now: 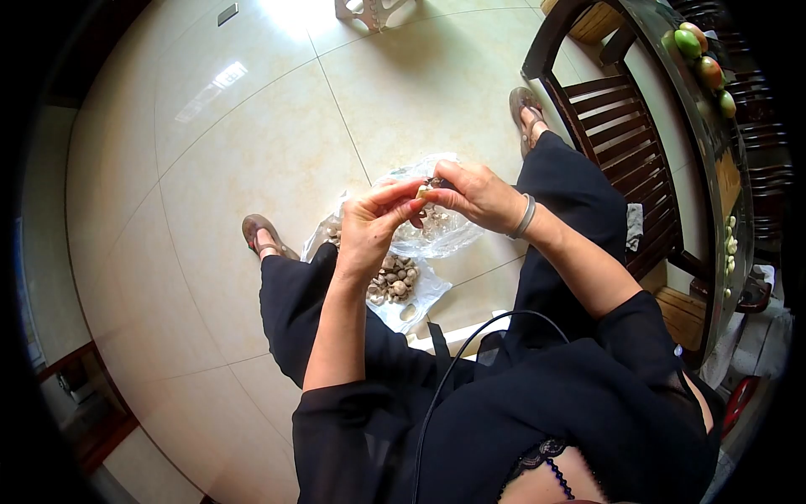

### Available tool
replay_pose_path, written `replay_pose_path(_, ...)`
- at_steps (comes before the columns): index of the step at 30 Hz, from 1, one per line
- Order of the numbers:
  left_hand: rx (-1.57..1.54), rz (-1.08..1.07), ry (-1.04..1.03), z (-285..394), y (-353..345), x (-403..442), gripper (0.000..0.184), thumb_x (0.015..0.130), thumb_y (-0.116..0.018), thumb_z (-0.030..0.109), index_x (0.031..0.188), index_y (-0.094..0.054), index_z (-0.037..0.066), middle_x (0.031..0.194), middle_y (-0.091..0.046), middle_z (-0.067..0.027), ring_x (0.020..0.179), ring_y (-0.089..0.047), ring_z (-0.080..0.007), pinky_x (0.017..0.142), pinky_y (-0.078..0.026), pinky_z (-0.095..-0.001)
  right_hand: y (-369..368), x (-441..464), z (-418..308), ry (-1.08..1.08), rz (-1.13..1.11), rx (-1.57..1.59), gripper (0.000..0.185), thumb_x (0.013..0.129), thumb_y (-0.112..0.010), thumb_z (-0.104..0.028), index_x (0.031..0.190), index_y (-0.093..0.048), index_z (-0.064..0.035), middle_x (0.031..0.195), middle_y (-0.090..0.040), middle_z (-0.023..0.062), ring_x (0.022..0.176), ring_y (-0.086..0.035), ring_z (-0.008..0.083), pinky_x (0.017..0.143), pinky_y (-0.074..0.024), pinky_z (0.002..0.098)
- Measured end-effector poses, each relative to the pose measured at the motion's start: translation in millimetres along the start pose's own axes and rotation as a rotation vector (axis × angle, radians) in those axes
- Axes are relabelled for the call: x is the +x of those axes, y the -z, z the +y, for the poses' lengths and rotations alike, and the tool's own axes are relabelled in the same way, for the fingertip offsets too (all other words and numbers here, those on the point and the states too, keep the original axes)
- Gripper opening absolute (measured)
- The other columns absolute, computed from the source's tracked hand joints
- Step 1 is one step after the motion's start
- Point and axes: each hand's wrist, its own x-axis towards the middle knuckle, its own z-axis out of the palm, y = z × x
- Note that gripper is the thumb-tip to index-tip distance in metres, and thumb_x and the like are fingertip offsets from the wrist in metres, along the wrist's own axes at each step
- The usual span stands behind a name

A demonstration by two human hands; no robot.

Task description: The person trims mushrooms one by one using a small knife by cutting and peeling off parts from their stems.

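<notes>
Above the floor, between my knees, my left hand [367, 227] pinches a small pale mushroom [423, 192] with thumb and fingertips. My right hand [480, 198], with a grey bracelet at its wrist, closes thumb and fingers on the same mushroom from the other side. A dark bit shows at the right fingertips; its kind is too small to make out. Below the hands, a pile of brownish mushrooms [393, 280] lies on a white plastic bag [430, 290]. Behind them spreads a clear plastic bag [453, 238] with pale and brown scraps, partly hidden by my hands.
A dark slatted wooden chair [617, 134] stands at the right. Beside it, a dark table [705, 172] bears several mangoes [710, 73] and a row of small whitish pieces [731, 245]. A stool [369, 12] stands on the tiled floor [235, 168]. A black cable [470, 336] crosses my lap.
</notes>
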Motion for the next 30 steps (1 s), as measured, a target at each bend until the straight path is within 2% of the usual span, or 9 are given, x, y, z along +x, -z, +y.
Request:
replay_pose_path(3,0.03,-0.027,-0.027,2.0,-0.5,0.4,0.027,0.078,-0.056,0.001,0.105,-0.056,-0.002,0.084,-0.055,-0.0056,0.068,-0.052,-0.0116,0.062,-0.043,-0.0217,-2.6,-0.1,4.3,0.077,0.014,-0.038,0.03,0.085,-0.048,-0.031,0.083,-0.047,-0.0009,0.068,-0.05,0.0158,0.06,-0.052,0.03,0.052,-0.0406,0.0332)
replay_pose_path(8,0.038,-0.046,-0.017,5.2,-1.9,0.3,0.026,0.079,-0.054,0.002,0.106,-0.056,-0.001,0.085,-0.052,-0.0044,0.07,-0.049,-0.0107,0.063,-0.042,-0.0212,-3.5,-1.6,3.7,0.07,0.013,-0.033,0.029,0.085,-0.048,-0.03,0.084,-0.048,-0.0006,0.068,-0.05,0.0163,0.061,-0.052,0.0312,0.053,-0.0405,0.0341)
replay_pose_path(10,0.032,-0.033,-0.029,5.5,-2.8,0.5,0.026,0.079,-0.055,0.001,0.105,-0.058,0.003,0.086,-0.051,-0.0036,0.067,-0.05,-0.0089,0.063,-0.043,-0.0199,-3.2,-2.2,3.0,0.064,0.012,-0.047,0.028,0.085,-0.049,-0.029,0.084,-0.048,-0.0005,0.068,-0.05,0.0163,0.061,-0.052,0.0315,0.053,-0.0405,0.0343)
replay_pose_path(12,0.048,-0.037,-0.03,6.5,-2.6,0.2,0.026,0.079,-0.054,0.001,0.105,-0.058,0.003,0.086,-0.051,-0.0036,0.067,-0.049,-0.0088,0.063,-0.043,-0.0199,-2.4,-1.9,1.9,0.016,-0.019,-0.056,0.034,0.084,-0.047,-0.036,0.084,-0.048,-0.0023,0.072,-0.052,0.0161,0.066,-0.053,0.034,0.055,-0.042,0.0383)
replay_pose_path(16,0.066,-0.042,-0.036,6.0,-2.2,0.2,0.026,0.079,-0.054,0.001,0.105,-0.058,0.004,0.086,-0.052,-0.0038,0.067,-0.049,-0.0089,0.063,-0.042,-0.0198,-2.6,-2.0,2.5,0.007,-0.026,-0.042,0.034,0.084,-0.047,-0.037,0.084,-0.047,-0.0025,0.072,-0.053,0.0161,0.066,-0.053,0.0344,0.056,-0.0419,0.0387)
replay_pose_path(22,0.107,-0.027,-0.017,8.4,-4.1,-0.8,0.027,0.079,-0.051,-0.003,0.104,-0.059,0.003,0.083,-0.052,-0.0034,0.066,-0.049,-0.0099,0.061,-0.041,-0.0199,-1.7,-2.7,-0.3,-0.01,-0.05,0.04,0.024,0.084,-0.048,-0.026,0.091,-0.053,-0.0034,0.078,-0.056,0.0168,0.073,-0.055,0.0334,0.063,-0.0443,0.0384)
replay_pose_path(24,0.254,0.001,-0.004,13.8,-5.4,-2.7,0.027,0.078,-0.051,-0.004,0.103,-0.059,0.001,0.081,-0.051,-0.0034,0.067,-0.048,-0.0094,0.059,-0.04,-0.0196,-1.8,-3.5,-3.0,-0.022,-0.04,0.092,0.025,0.084,-0.048,-0.026,0.095,-0.053,-0.0043,0.082,-0.057,0.0171,0.076,-0.056,0.0333,0.065,-0.045,0.0382)
replay_pose_path(26,0.216,0.0,-0.004,7.4,-1.5,-2.9,0.026,0.078,-0.052,-0.003,0.103,-0.059,0.001,0.082,-0.052,-0.0036,0.067,-0.048,-0.0094,0.059,-0.04,-0.0197,-4.7,-4.2,-0.6,-0.054,-0.052,0.05,0.026,0.084,-0.048,-0.026,0.099,-0.053,-0.0059,0.084,-0.058,0.0175,0.077,-0.056,0.0334,0.067,-0.0455,0.0385)
replay_pose_path(30,0.175,-0.013,-0.023,7.8,-2.0,-2.4,0.024,0.078,-0.053,-0.001,0.102,-0.06,0.001,0.079,-0.05,-0.0037,0.065,-0.047,-0.0101,0.057,-0.039,-0.0198,0.8,-5.2,-6.0,-0.055,-0.082,-0.031,0.028,0.085,-0.045,-0.032,0.094,-0.054,-0.0064,0.077,-0.058,0.017,0.071,-0.056,0.0344,0.062,-0.0447,0.0406)
